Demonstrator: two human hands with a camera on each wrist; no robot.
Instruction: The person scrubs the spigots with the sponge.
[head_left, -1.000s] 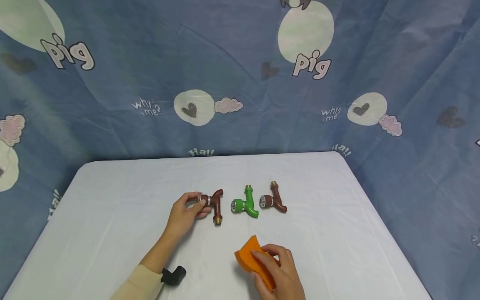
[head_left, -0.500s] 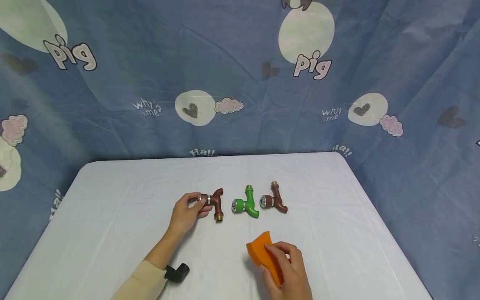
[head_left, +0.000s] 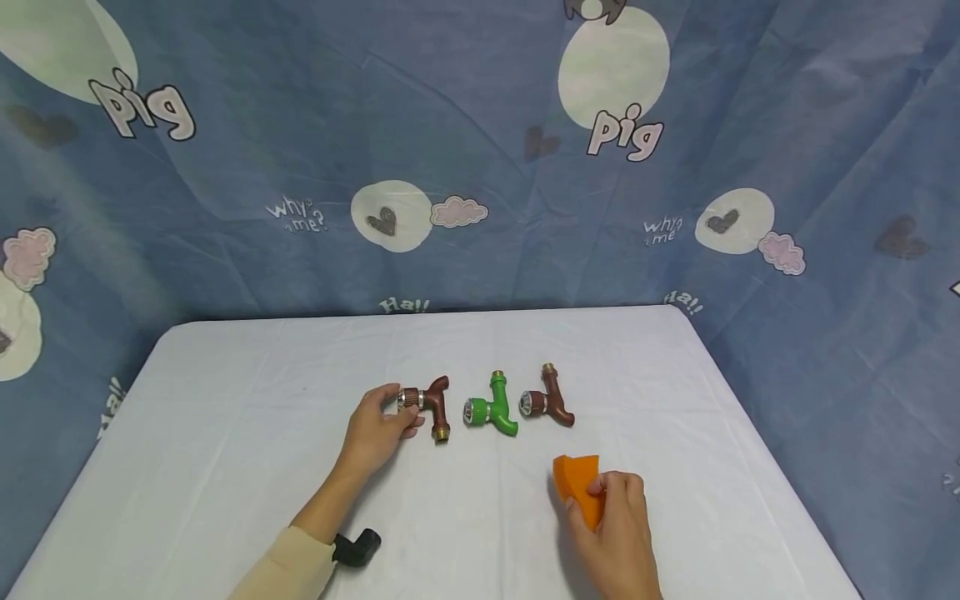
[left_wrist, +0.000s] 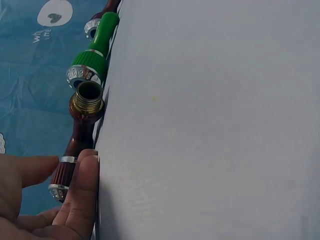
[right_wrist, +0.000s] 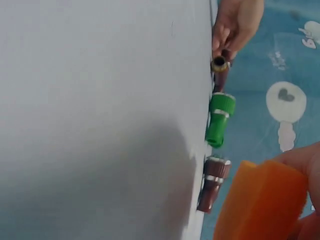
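My left hand (head_left: 376, 429) pinches the knob end of a brown faucet (head_left: 436, 404) lying at the left of the row, its brass threaded end toward me. In the left wrist view, thumb and fingers lie on either side of that ribbed brown knob (left_wrist: 63, 172). A green faucet (head_left: 498, 408) comes to its right, then a second brown faucet (head_left: 555, 398). Both of these point their brass ends to the far side. My right hand (head_left: 618, 529) grips a folded orange sponge (head_left: 577, 483) above the cloth, nearer me than the faucets. Its lower part is hidden by the fingers.
White cloth covers the table (head_left: 300, 375). A blue printed curtain (head_left: 465, 150) hangs behind the table and along its sides. A black device (head_left: 357, 548) is strapped at my left wrist, beside a cream sleeve (head_left: 288, 567).
My right hand has carried the sponge to the right and slightly farther from me. The left hand stays at the brown faucet, which has shifted very slightly to the right.
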